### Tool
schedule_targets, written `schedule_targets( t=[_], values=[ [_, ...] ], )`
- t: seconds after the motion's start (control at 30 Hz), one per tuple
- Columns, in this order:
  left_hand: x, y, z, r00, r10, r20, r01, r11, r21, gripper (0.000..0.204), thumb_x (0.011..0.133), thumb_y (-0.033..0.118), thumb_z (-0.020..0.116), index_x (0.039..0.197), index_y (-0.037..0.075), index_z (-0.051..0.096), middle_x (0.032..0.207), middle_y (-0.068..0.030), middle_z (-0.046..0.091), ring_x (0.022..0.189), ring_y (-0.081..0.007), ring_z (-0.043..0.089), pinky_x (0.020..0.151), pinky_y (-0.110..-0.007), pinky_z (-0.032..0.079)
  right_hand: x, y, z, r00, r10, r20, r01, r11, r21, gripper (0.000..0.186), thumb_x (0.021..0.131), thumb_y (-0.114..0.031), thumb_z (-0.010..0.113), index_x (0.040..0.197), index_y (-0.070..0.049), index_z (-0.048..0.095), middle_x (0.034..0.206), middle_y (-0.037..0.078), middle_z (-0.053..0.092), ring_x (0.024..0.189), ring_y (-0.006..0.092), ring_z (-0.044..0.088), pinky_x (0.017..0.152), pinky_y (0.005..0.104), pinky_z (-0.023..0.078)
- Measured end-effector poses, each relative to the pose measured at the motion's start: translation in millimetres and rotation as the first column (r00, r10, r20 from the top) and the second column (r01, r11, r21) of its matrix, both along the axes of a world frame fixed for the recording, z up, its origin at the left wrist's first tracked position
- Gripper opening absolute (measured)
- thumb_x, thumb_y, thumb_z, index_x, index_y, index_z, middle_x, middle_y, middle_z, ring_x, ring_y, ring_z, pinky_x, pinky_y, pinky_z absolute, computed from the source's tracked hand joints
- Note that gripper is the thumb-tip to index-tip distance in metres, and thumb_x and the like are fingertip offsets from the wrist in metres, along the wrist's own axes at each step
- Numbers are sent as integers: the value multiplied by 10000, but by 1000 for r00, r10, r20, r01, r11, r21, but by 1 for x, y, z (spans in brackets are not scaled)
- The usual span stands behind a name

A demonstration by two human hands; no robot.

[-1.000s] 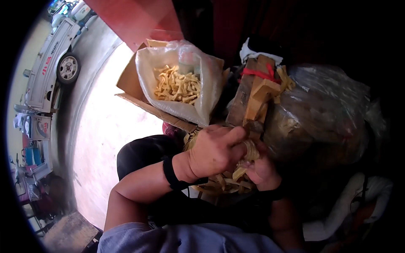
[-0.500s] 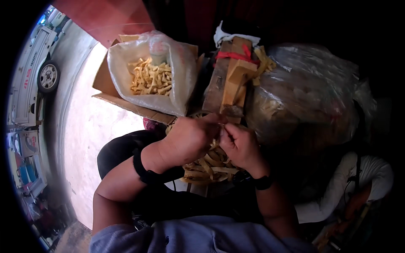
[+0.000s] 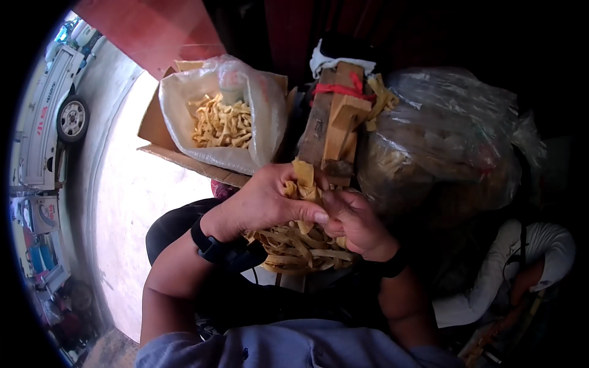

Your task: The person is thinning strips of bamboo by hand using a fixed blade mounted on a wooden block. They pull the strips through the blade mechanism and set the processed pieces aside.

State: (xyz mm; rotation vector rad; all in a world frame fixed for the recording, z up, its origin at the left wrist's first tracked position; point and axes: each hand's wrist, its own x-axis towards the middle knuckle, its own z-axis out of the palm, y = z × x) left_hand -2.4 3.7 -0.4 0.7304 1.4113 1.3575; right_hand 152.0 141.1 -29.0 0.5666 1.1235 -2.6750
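My left hand (image 3: 267, 202) is closed around a bunched, pale-yellow flat strip (image 3: 305, 176), its thumb pointing across to the right. A wide end of the strip stands up above the fingers. My right hand (image 3: 356, 222) pinches the strip's other side, right against the left fingertips. Fingers hide most of the strip's middle. Just below both hands lies a heap of long, loose yellow strips (image 3: 297, 250). Farther off to the left, a white plastic bag (image 3: 178, 104) inside a cardboard box (image 3: 149, 119) holds many short, knotted yellow pieces (image 3: 224, 124).
Beyond my hands stands a wooden block stand (image 3: 319, 119) tied with a red cloth strip (image 3: 340, 90). Large clear plastic bags (image 3: 442, 122) bulge on the right. Another person's white-sleeved arm (image 3: 472, 294) shows at lower right. A vehicle's wheel (image 3: 73, 118) is at far left.
My left hand has turned, so its thumb and the bunched strip now show. Both hands have shifted slightly, and the right has moved a little lower.
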Motion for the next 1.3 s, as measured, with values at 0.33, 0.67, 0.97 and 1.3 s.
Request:
schedule_targets(
  t=[0.33,0.67,0.97,1.3],
  values=[
    [0,25,-13,967,250,-51,-251,968,-12,129,905,132,624,1002,50,603,775,29,582,638,-34,509,569,-192,406,-5,35,-16,913,-352,-207,386,577,720,193,881,-165,693,839,5,611,695,12,634,619,35,530,558,197,433],
    [-8,52,-69,887,266,-379,-318,945,-82,309,944,131,540,1221,0,580,967,-79,677,842,-127,629,759,-262,504,-26,58,-68,853,-430,-295,360,76,930,200,813,-158,733,846,-69,557,688,81,627,597,239,616,540,325,466],
    [39,12,-36,889,-316,-330,267,946,-187,279,932,258,588,871,-3,667,713,-64,651,676,-137,615,604,-298,481,-16,21,-2,769,244,-591,549,222,806,76,814,-41,670,818,-40,594,655,87,620,563,258,621,524,318,471],
    [12,10,-4,273,52,-961,325,935,142,252,677,107,712,912,30,661,740,-78,524,651,-259,587,534,-338,470,-2,16,-10,999,-10,-33,8,998,-68,223,818,69,454,943,3,627,815,43,625,684,105,562,595,206,418]
  ],
)
